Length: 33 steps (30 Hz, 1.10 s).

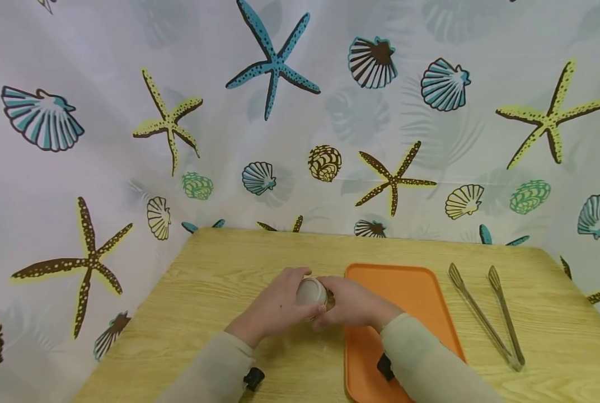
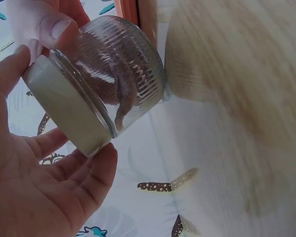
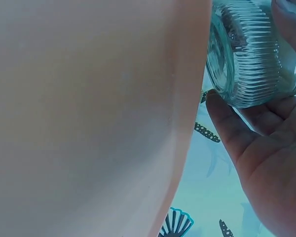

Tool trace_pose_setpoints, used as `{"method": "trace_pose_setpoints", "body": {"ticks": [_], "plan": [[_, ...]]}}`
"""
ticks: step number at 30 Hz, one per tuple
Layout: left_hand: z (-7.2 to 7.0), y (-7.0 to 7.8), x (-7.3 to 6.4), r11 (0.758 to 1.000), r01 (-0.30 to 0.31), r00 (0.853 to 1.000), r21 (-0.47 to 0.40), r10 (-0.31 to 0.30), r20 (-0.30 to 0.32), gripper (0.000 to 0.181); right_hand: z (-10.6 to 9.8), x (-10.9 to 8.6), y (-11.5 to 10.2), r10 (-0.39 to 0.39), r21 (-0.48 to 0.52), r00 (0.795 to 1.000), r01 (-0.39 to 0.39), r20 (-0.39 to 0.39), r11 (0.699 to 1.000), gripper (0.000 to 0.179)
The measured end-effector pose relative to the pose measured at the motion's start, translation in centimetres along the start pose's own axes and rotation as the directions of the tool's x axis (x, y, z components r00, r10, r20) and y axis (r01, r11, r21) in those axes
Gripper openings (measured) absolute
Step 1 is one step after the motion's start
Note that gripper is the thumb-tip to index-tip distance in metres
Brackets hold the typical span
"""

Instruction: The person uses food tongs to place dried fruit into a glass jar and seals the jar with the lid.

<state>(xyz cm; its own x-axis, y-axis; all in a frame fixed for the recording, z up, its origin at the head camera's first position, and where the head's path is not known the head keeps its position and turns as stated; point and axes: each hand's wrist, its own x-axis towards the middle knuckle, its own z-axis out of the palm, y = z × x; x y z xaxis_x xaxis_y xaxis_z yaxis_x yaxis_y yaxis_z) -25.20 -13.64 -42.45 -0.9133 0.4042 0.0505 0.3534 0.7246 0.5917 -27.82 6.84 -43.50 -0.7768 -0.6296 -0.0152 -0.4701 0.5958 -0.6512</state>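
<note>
A ribbed clear glass jar [image 2: 133,64] with a pale lid [image 1: 310,292] is between both hands, left of the orange tray. My left hand [image 1: 275,305] grips the lid, its thumb and fingers spread around the rim. Around the glass body curls my right hand [image 1: 352,302], thumb on one side and fingers on the other. In the left wrist view the lid sits on the jar's mouth and the jar's base is right at the tabletop. Through the glass, dark brownish shapes show.
The orange tray [image 1: 401,285] lies under my right forearm, and its raised edge fills much of the right wrist view. Metal tongs [image 1: 504,313] lie spread to its right. A white curtain [image 1: 300,134] printed with starfish and shells encloses the wood-grain table [image 1: 229,252].
</note>
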Motion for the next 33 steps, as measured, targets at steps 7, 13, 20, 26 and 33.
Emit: {"method": "trace_pose_setpoints", "body": {"ticks": [7,13,20,26,33], "plan": [[-0.27,0.01,0.09,1.0,-0.029,1.0,0.01,0.029,0.001,0.07,-0.17,0.14,-0.09,-0.012,-0.028,1.0,0.012,-0.005,1.0,0.056],[-0.58,-0.23,-0.1,0.984,-0.167,0.985,0.055,0.165,0.046,0.062,-0.24,0.1,-0.07,0.039,-0.029,0.999,-0.039,0.002,0.999,0.074],[-0.58,-0.57,-0.29,0.98,-0.193,0.978,0.052,0.188,0.09,0.075,-0.11,0.12,0.18,0.053,-0.01,0.999,-0.053,0.013,0.999,0.077],[-0.46,-0.56,-0.14,0.999,-0.033,0.999,0.025,0.033,0.021,0.084,-0.08,0.11,0.13,0.019,-0.007,1.0,-0.019,0.006,1.0,0.063],[-0.91,-0.48,-0.23,0.983,-0.177,0.982,0.058,0.172,0.08,0.066,-0.3,-0.05,0.48,0.042,0.007,0.999,-0.042,0.015,0.999,0.077]]}}
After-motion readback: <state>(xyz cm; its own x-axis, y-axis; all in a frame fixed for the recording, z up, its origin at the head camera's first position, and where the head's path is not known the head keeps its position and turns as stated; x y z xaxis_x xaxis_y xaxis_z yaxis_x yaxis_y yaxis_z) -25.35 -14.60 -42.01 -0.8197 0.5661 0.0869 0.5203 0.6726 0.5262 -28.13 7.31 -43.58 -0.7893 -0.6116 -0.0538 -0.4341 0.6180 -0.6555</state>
